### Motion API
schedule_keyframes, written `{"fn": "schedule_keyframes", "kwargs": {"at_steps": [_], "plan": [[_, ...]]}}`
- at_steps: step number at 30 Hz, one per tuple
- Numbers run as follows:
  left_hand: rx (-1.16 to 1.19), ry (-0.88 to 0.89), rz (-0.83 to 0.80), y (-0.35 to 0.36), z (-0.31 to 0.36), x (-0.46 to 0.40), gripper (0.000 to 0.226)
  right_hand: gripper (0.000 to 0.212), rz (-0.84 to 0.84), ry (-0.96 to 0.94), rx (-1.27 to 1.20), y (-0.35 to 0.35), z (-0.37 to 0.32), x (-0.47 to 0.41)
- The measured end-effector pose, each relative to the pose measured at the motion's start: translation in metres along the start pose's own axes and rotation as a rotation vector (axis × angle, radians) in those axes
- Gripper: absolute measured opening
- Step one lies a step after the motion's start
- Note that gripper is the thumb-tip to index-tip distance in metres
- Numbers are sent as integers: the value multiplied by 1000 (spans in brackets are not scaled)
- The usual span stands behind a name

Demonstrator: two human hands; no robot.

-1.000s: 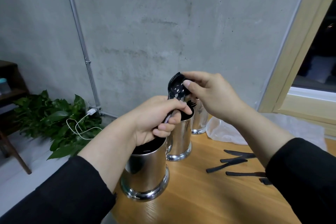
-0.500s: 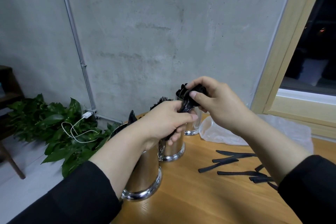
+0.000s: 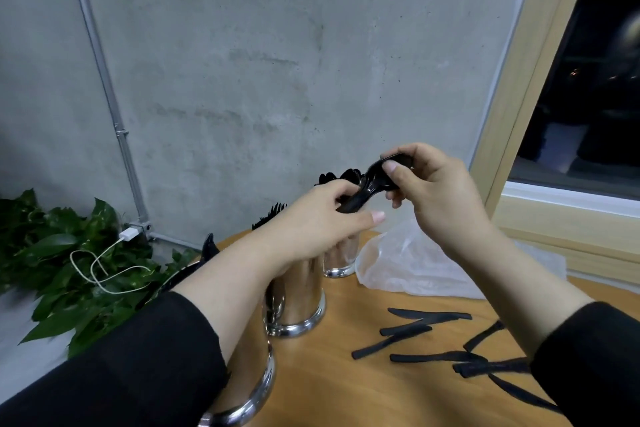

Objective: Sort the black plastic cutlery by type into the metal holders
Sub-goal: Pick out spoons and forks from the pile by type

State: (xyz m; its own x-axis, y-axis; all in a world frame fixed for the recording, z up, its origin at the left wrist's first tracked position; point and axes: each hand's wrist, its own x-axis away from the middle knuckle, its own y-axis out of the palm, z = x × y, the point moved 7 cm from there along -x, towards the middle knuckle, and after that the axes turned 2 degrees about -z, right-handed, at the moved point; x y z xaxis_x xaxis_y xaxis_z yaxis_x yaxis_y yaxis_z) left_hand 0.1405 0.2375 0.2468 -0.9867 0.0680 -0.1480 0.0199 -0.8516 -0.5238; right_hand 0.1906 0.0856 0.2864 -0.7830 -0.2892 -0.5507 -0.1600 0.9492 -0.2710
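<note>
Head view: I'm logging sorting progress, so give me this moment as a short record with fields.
right hand: pinches spoon by its bowl
left hand: holds the spoon's handle
holders: three in view, cutlery standing in them
loose cutlery: black pieces lying on the table, right of the holders
plastic bag: behind the loose cutlery

Three metal holders (image 3: 296, 302) sit in a row on the table (image 3: 332, 388), running front-left to back. Loose knives (image 3: 429, 315) lie on the table to their right, with a plastic bag (image 3: 408, 267) behind them, next to the farthest holder. A plant (image 3: 65, 263) sits on the floor, off to the left.
</note>
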Motion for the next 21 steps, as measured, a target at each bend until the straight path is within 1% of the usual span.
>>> {"fn": "schedule_keyframes", "kwargs": {"at_steps": [2,3,5,6,9,14,19,21], "plan": [[-95,28,107,-13,0,-15,35,17,84,-27,113,-15,6,-20],[-137,31,162,-21,0,-21,34,19,118,-34,153,-21,10,-29],[-225,16,251,-38,-3,-35,30,19,145,-30,226,-27,21,-47],[-272,-3,264,-45,-5,-43,30,16,138,-25,267,-26,27,-55],[-384,-55,201,-53,-9,-64,35,12,93,-41,396,-16,45,-79],[-414,-83,146,-60,-17,-92,39,12,-20,-141,586,16,66,-105],[-478,-114,70,-51,-30,-115,44,15,-167,-223,768,51,109,-107],[-495,-133,34,-46,-35,-122,47,18,-196,-233,794,58,124,-104]]}}
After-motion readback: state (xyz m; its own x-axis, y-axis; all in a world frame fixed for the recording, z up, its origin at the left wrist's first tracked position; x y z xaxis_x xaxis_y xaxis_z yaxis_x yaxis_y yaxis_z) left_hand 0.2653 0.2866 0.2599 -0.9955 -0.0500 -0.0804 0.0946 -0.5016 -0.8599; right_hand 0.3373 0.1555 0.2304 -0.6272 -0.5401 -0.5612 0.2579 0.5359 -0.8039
